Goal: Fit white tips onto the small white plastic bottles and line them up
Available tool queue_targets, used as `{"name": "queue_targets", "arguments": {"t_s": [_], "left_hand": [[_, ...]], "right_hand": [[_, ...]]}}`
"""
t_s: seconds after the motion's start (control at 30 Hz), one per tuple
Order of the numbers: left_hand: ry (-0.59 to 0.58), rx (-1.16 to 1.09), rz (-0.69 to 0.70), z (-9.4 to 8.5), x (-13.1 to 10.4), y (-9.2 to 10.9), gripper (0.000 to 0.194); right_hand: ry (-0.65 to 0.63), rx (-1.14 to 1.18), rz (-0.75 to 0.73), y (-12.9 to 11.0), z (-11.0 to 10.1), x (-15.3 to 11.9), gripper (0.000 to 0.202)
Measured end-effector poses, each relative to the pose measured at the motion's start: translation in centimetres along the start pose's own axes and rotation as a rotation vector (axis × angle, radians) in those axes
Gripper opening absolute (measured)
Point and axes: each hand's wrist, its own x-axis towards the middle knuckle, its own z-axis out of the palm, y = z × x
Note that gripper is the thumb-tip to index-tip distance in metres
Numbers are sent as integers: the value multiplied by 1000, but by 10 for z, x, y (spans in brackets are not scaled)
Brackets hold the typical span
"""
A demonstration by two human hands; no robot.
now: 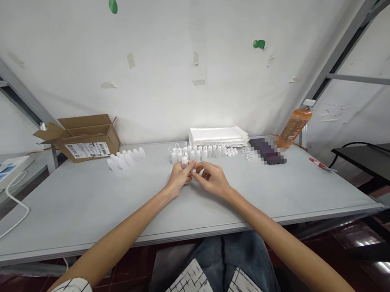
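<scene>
Crosshatched cloth (188, 289); hands (176, 178) hold smooth bottle (184, 161).

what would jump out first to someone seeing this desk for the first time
Probably the middle of the table, where the left grip holds a small white bottle and the right grip is close beside it. Just beyond are more white bottles. The orange drink bottle at back right and open cardboard box at back left also stand out.
</scene>
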Motion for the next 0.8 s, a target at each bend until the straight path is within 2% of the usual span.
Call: {"name": "queue_targets", "arguments": {"t_s": [0.33, 0.57, 0.8], "left_hand": [[-34, 31, -31, 2, -1, -1, 54], [-20, 166, 104, -6, -5, 5, 49], [-85, 512, 226, -10, -6, 3, 43]], "right_hand": [[13, 27, -14, 0, 1, 1, 14], [60, 445, 348, -6, -16, 8, 19], [97, 688, 500, -7, -27, 14, 21]]}}
